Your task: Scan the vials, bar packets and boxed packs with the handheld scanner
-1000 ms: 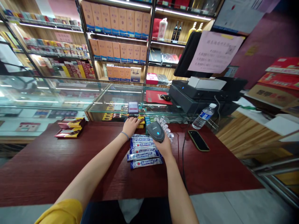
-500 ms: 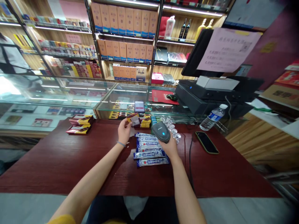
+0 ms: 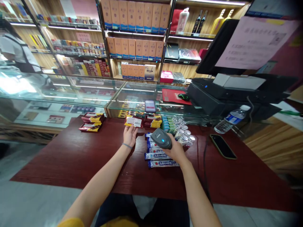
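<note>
My left hand (image 3: 130,136) grips the lower edge of a red-and-yellow chocolate bar packet (image 3: 133,121), whose white barcode side faces up. My right hand (image 3: 176,149) is wrapped round a dark grey barcode scanner (image 3: 161,138) with a lit blue light, its head pointing up and left towards the packets. Just right of the held packet lies a stack of similar chocolate packets (image 3: 153,121). Under the scanner are several blue-and-white stick packs (image 3: 163,164), partly hidden by it and my right hand. Two piles of chocolate packets (image 3: 92,126) rest further left.
Small silver-topped containers (image 3: 183,129) stand behind my right hand. A phone (image 3: 222,146) and a water bottle (image 3: 232,119) are at right, near the black till machine (image 3: 213,94). The scanner cable runs down the table (image 3: 78,160). A glass counter (image 3: 139,91) borders the far side; a person (image 3: 21,52) stands far left.
The chocolate packet in my left hand has turned so its barcode shows, beside the stack. My right hand still holds the scanner, now covering more of the stick packs. The view has shifted.
</note>
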Tool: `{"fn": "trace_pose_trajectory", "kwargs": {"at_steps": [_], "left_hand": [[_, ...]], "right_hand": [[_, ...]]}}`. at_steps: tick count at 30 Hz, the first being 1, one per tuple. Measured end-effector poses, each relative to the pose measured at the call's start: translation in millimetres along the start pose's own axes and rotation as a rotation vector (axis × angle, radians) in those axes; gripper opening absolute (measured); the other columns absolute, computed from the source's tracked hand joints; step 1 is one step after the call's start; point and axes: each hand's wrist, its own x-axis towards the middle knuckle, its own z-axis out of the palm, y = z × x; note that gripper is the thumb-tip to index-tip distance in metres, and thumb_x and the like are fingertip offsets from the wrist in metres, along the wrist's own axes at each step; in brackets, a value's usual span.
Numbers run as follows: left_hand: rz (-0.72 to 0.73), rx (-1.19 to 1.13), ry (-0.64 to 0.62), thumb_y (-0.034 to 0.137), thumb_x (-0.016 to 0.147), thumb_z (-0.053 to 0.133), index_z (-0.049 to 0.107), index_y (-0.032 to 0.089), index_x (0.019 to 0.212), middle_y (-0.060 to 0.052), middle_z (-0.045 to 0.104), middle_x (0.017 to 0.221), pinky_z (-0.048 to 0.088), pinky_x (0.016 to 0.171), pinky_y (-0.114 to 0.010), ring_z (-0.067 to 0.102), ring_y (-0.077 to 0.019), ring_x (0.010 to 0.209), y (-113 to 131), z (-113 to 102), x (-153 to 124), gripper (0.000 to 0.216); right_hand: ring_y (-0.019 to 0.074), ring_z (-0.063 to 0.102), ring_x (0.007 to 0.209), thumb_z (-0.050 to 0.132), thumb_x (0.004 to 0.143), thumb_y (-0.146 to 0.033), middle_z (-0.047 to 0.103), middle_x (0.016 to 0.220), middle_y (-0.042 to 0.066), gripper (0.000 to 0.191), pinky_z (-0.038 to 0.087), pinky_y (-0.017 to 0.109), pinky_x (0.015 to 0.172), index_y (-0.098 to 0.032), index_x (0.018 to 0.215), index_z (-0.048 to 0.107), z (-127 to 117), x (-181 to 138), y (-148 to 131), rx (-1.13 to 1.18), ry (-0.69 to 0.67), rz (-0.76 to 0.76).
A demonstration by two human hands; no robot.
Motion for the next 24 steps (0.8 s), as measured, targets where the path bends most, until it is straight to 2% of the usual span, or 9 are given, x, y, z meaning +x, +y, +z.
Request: {"fn": "trace_pose_trajectory", "kwargs": {"at_steps": [6,9,15,19,24], "left_hand": [[-0.041,-0.123,0.028,0.015,0.084,0.076,0.059,0.023,0.092,0.0,0.073,0.097,0.053,0.105,-0.036,0.071,-0.0114,0.098,5.7,4.9,-5.6,0.02],[-0.047,-0.163,0.018,0.013,0.083,0.076,0.061,0.022,0.095,0.0,0.073,0.099,0.051,0.108,-0.036,0.071,-0.0114,0.1,8.4,8.1,-9.1,0.021],[-0.072,-0.149,0.094,0.014,0.078,0.08,0.055,0.02,0.086,0.002,0.07,0.086,0.054,0.097,-0.032,0.069,-0.0091,0.082,9.6,11.6,-7.6,0.027],[0.01,-0.089,0.081,0.023,0.075,0.084,0.06,0.02,0.09,0.001,0.07,0.089,0.056,0.088,-0.029,0.068,-0.0089,0.079,13.1,12.5,-5.3,0.028],[0.247,0.166,0.073,0.038,0.077,0.082,0.069,0.019,0.1,-0.004,0.073,0.101,0.057,0.082,-0.028,0.07,-0.0149,0.089,24.8,10.5,3.2,0.033]], "right_hand": [[0.0349,0.077,0.095,0.074,0.074,-0.028,0.08,0.1,0.008,0.055,0.054,0.034,0.075,-0.025,0.128,0.06,-0.9,0.1,-5.7,-0.059,-0.11,-0.036],[0.0339,0.077,0.097,0.074,0.075,-0.028,0.08,0.101,0.008,0.055,0.054,0.034,0.076,-0.024,0.129,0.06,-1.7,0.3,-7.8,-0.04,-0.125,-0.033],[0.0307,0.077,0.091,0.073,0.075,-0.033,0.08,0.1,0.007,0.056,0.055,0.034,0.075,-0.025,0.128,0.06,1.3,0.4,-1.7,0.041,-0.075,-0.006],[0.0295,0.076,0.083,0.072,0.074,-0.035,0.079,0.091,0.006,0.056,0.054,0.033,0.07,-0.023,0.128,0.061,1.5,0.1,5.9,0.034,-0.021,-0.012],[0.0279,0.074,0.077,0.07,0.075,-0.038,0.078,0.083,0.004,0.048,0.054,0.032,0.067,-0.024,0.12,0.064,2.8,-1.2,12.5,0.026,0.099,0.01]]}}
